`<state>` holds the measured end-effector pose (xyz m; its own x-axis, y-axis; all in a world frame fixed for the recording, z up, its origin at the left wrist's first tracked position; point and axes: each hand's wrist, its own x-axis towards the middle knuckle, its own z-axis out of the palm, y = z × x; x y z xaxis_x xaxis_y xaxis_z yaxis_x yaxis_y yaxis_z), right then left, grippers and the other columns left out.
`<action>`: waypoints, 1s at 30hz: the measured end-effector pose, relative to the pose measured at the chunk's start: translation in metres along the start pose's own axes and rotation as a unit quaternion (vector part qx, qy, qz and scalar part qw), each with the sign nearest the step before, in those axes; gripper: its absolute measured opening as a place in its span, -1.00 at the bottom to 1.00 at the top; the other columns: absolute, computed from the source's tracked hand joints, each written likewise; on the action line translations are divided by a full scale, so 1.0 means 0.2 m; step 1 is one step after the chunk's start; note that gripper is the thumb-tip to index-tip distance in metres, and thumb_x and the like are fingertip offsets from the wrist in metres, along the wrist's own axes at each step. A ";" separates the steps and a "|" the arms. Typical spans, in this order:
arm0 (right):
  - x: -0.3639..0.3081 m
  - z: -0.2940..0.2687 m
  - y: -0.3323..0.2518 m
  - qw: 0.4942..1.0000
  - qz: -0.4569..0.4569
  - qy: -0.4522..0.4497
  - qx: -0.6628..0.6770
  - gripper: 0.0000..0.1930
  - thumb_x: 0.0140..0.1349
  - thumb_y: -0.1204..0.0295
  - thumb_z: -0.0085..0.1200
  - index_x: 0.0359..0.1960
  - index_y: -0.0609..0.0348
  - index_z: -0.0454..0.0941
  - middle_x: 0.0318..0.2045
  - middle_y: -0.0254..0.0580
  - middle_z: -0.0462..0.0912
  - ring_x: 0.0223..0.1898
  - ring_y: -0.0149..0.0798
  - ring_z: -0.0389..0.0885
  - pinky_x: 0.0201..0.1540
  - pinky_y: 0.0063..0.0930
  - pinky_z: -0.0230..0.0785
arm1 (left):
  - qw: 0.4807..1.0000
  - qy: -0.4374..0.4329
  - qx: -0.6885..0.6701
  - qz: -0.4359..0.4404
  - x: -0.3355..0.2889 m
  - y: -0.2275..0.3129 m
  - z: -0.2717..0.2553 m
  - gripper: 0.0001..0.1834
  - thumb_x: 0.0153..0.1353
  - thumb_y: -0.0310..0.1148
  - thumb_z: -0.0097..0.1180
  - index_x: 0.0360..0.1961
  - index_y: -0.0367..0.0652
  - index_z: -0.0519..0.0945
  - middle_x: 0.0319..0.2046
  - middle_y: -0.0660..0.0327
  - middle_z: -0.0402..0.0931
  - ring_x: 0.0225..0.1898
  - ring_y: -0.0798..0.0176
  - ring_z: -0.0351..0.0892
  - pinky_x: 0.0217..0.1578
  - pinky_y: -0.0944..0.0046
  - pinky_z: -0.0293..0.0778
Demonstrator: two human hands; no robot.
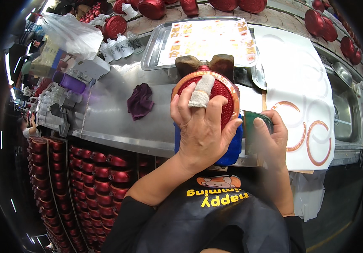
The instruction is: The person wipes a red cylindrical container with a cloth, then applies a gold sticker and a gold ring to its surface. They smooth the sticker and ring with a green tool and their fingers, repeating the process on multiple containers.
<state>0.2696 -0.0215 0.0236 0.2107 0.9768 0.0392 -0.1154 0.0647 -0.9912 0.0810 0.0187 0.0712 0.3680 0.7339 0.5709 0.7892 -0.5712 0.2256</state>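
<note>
Lettering [228, 83] edges the red disc [228, 109] under left fingers [185, 106].

Red dotted disc [226, 95]: faced upward | orange patterned band [235, 100]: laid along its rim, 9-to-4 o'clock visible | dark-green flat piece [251, 118]: gripped near 4 o'clock

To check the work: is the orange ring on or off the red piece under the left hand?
On: the orange ring curves along the rim of the red piece. Stuck down or loose: cannot tell.

The head-worn fisheye camera looks down and forward from close above the steel workbench [105, 114].
</note>
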 end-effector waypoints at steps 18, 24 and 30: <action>-0.03 0.03 -0.01 0.995 0.048 -0.080 -0.025 -0.77 0.38 0.34 0.24 -0.20 0.28 0.54 -0.40 -0.31 0.66 -0.36 -0.51 0.58 -0.30 -0.59 0.44 | 0.995 -0.070 -0.062 -0.042 -0.15 -0.11 -0.12 -0.27 0.12 -0.20 0.43 0.28 -0.01 0.34 0.31 -0.12 0.22 0.43 -0.32 -0.06 0.34 -0.46 -0.18; -0.08 0.06 0.00 0.992 0.071 -0.090 -0.045 -0.78 0.36 0.34 0.24 -0.20 0.26 0.55 -0.42 -0.31 0.65 -0.38 -0.50 0.55 -0.30 -0.56 0.43 | 0.996 -0.028 -0.063 -0.049 -0.24 -0.19 -0.09 -0.26 0.17 0.00 0.39 0.27 -0.02 0.37 0.34 -0.13 0.20 0.41 -0.32 0.01 0.35 -0.36 -0.15; -0.10 0.09 0.00 0.989 0.087 -0.097 -0.066 -0.78 0.36 0.35 0.25 -0.21 0.26 0.55 -0.41 -0.33 0.63 -0.36 -0.51 0.53 -0.28 -0.56 0.42 | 0.991 -0.003 -0.119 -0.056 -0.28 -0.26 -0.04 -0.28 0.22 0.02 0.35 0.29 -0.06 0.37 0.40 -0.18 0.15 0.39 -0.28 0.07 0.36 -0.24 -0.13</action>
<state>0.2489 -0.0367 0.0254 0.0064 0.9923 -0.1237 -0.0023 -0.1236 -0.9923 0.0155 0.0031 0.0345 0.2883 0.7987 0.5281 0.6872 -0.5566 0.4668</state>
